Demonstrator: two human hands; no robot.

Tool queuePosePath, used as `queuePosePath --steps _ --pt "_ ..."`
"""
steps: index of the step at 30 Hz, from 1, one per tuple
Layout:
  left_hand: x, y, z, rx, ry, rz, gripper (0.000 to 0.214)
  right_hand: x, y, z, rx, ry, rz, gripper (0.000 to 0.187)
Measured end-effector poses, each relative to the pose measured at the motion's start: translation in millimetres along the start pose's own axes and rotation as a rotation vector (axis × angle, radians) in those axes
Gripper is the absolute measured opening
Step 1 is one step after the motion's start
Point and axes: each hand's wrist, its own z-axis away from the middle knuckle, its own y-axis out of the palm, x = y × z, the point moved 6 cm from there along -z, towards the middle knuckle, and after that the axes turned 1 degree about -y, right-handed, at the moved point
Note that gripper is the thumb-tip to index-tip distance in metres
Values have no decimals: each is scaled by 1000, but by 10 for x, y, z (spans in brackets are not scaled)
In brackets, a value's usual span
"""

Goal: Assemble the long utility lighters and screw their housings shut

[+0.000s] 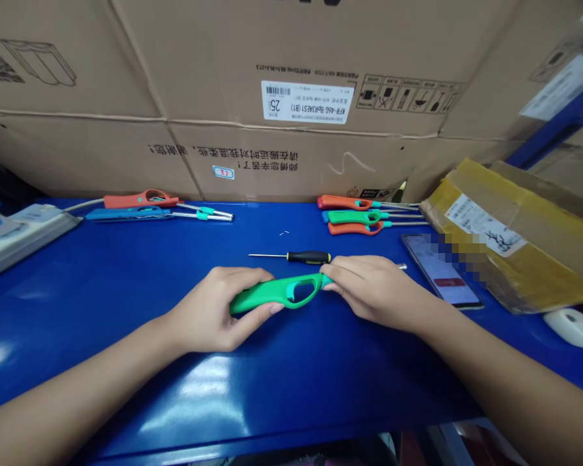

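Our left hand (214, 309) | curled around green lighter body (272, 292) | our right hand (379, 290) | clamped on its far end | hands close together | black-handled screwdriver (309, 257) just beyond

Blue workbench (78, 291), black-handled screwdriver (308, 257), long lighters (354, 213), smartphone (440, 272), taped parcel (510, 239), power strip (24, 236)

Green utility lighter (272, 292): vivid green body, teal tip. Bench top (102, 285) beneath it: glossy deep blue. Just behind it, screwdriver (308, 257): black handle, yellow band. Up-left of it, orange-red lighter (140, 200) and blue lighter (126, 214), both teal-trimmed. Up-right of it, orange lighters (342, 202) flanking a second green lighter (352, 217), also teal-trimmed.
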Motion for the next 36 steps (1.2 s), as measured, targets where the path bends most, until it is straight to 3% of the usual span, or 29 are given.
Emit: queuePosePath --steps 11,17,22,27,36 --pt "-15 54 11 14 27 -46 18 -1 118 28 66 31 -97 22" --pt "28 51 -58 36 -63 5 23 -92 49 -3 191 102 -120 24" --pt "88 -40 -100 78 -161 132 30 -234 -128 7 129 213 -159 25" --pt "166 -102 -97 93 -243 219 35 -259 -186 22 77 175 -98 22" --pt "145 101 -31 123 -341 383 39 -21 -103 -20 -29 12 12 19"
